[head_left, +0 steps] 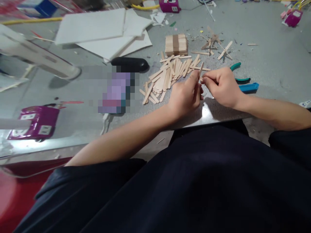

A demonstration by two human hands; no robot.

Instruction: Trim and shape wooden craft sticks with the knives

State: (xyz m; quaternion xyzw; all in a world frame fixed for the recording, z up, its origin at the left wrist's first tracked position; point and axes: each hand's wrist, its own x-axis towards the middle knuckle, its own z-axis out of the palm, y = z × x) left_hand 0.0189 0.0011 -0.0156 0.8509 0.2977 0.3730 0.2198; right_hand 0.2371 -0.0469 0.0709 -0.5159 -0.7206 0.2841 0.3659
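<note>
My left hand (pixel 186 94) is closed on a wooden stick (pixel 201 69) that points up from its fingers near the table's front edge. Close at its right, my right hand (pixel 223 85) is pinched at the stick's lower part, where a small piece of wood shows between the fingertips. Behind and left of my left hand lies a loose pile of wooden sticks (pixel 167 74). Beyond the pile sits a banded bundle of sticks (pixel 176 44). Crossed sticks (pixel 225 50) lie farther back on the right.
Green-handled pliers (pixel 243 80) and a blue cutter (pixel 249 87) lie beside my right hand. Left of the pile are a black case (pixel 130 64) and a blurred-out phone (pixel 116 92). White boards (pixel 92 27) and a purple power socket (pixel 36 121) are farther left.
</note>
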